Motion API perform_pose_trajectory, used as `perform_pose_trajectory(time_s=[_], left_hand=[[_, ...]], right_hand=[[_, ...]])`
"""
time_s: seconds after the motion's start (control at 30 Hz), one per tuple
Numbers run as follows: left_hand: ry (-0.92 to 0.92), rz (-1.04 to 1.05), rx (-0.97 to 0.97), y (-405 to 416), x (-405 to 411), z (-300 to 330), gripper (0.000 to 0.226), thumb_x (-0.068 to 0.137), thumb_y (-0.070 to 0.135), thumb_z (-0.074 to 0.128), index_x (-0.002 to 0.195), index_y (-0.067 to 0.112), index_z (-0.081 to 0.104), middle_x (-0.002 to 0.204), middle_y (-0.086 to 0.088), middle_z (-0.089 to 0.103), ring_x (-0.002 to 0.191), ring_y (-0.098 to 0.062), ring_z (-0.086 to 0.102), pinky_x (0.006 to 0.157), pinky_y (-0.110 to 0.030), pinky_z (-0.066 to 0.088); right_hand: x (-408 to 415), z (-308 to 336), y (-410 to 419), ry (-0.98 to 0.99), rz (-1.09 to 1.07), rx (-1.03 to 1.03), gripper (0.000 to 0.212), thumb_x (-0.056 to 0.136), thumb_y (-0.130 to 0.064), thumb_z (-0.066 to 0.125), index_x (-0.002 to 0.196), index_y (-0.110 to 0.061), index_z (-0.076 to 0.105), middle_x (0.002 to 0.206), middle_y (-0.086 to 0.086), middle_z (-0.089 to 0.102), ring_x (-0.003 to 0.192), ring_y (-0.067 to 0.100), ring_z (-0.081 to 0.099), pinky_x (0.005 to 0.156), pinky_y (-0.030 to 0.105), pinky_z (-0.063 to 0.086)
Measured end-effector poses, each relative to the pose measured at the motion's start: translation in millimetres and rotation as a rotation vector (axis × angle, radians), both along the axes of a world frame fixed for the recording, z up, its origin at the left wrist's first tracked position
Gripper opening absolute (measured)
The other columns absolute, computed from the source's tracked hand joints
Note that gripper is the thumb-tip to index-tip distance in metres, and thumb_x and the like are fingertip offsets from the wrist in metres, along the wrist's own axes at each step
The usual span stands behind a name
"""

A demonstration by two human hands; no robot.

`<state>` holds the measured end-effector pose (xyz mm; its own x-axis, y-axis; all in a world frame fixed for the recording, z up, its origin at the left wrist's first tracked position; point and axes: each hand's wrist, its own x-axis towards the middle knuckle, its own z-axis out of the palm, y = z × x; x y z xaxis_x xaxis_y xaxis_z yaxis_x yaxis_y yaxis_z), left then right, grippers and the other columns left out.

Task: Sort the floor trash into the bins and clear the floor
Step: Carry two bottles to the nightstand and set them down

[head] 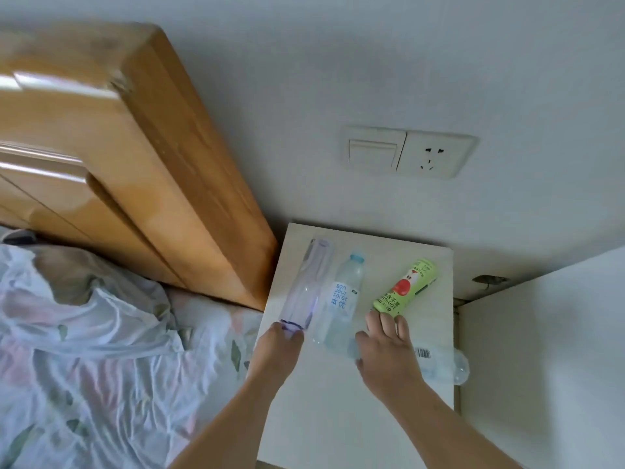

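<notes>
A pale purple clear bottle (306,286) is gripped at its base by the left hand (280,350), whose fingertips are curled round it, on the white tabletop (338,418). Just beside it stands a clear water bottle (341,299) with a blue cap and blue lettering. The green can (407,287) is touched at its near end by the straight fingers of the right hand (389,353). A crumpled clear bottle (443,363) is largely hidden behind that hand; only its barcode and one end are seen. A bed (101,350) lies beside the tabletop.
</notes>
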<state>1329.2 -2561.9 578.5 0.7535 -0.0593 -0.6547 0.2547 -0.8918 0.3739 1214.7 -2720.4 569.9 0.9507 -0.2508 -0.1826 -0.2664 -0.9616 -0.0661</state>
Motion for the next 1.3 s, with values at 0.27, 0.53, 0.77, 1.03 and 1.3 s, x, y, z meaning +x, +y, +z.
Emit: perform_pose_trajectory(time_s=[0.27, 0.53, 0.77, 1.03, 1.3], left_hand=[[-0.092, 0.006, 0.010, 65.6, -44.5, 156.2, 0.032, 0.096, 0.038, 0.044, 0.101, 0.009, 0.054, 0.091, -0.003, 0.056, 0.090, -0.025, 0.059, 0.073, -0.033, 0.044], [-0.301, 0.196, 0.037, 217.2, -121.6, 271.2, 0.033, 0.094, 0.043, 0.040, 0.076, 0.016, 0.046, 0.079, 0.000, 0.054, 0.072, -0.017, 0.052, 0.059, -0.032, 0.038], [-0.504, 0.403, 0.268, 428.7, -261.6, 316.6, 0.034, 0.092, 0.050, 0.044, 0.089, 0.017, 0.050, 0.093, -0.003, 0.062, 0.087, -0.025, 0.060, 0.065, -0.031, 0.040], [-0.554, 0.847, 0.423, 638.1, -526.5, 347.5, 0.031, 0.093, 0.050, 0.046, 0.088, 0.020, 0.054, 0.098, -0.002, 0.064, 0.094, -0.026, 0.062, 0.072, -0.031, 0.042], [-0.642, 1.407, 0.515, 761.1, -755.0, 351.0, 0.035, 0.099, 0.045, 0.038, 0.113, 0.013, 0.044, 0.115, -0.007, 0.061, 0.102, -0.030, 0.059, 0.074, -0.035, 0.043]], right_hand=[[-2.1, 179.4, 37.4, 0.082, 0.126, 0.014, 0.033, 0.084, -0.045, 0.062, 0.100, -0.017, 0.061, 0.110, 0.002, 0.048, 0.104, 0.026, 0.046, 0.091, 0.036, 0.031], [-15.2, 283.8, 164.5, -0.014, 0.357, 0.053, 0.032, 0.088, -0.050, 0.053, 0.096, -0.019, 0.055, 0.101, 0.001, 0.048, 0.101, 0.025, 0.052, 0.079, 0.033, 0.035], [-71.6, 324.4, 381.2, -0.048, 0.729, 0.188, 0.040, 0.093, -0.041, 0.050, 0.126, -0.017, 0.047, 0.121, 0.004, 0.049, 0.109, 0.024, 0.053, 0.080, 0.033, 0.044], [-240.4, 359.9, 650.6, -0.047, 1.166, 0.340, 0.043, 0.089, -0.038, 0.057, 0.126, -0.018, 0.050, 0.124, 0.005, 0.050, 0.109, 0.025, 0.055, 0.086, 0.035, 0.047], [-417.8, 379.7, 840.3, -0.010, 1.520, 0.435, 0.039, 0.088, -0.038, 0.057, 0.119, -0.017, 0.047, 0.117, 0.003, 0.051, 0.102, 0.026, 0.056, 0.077, 0.032, 0.043]])
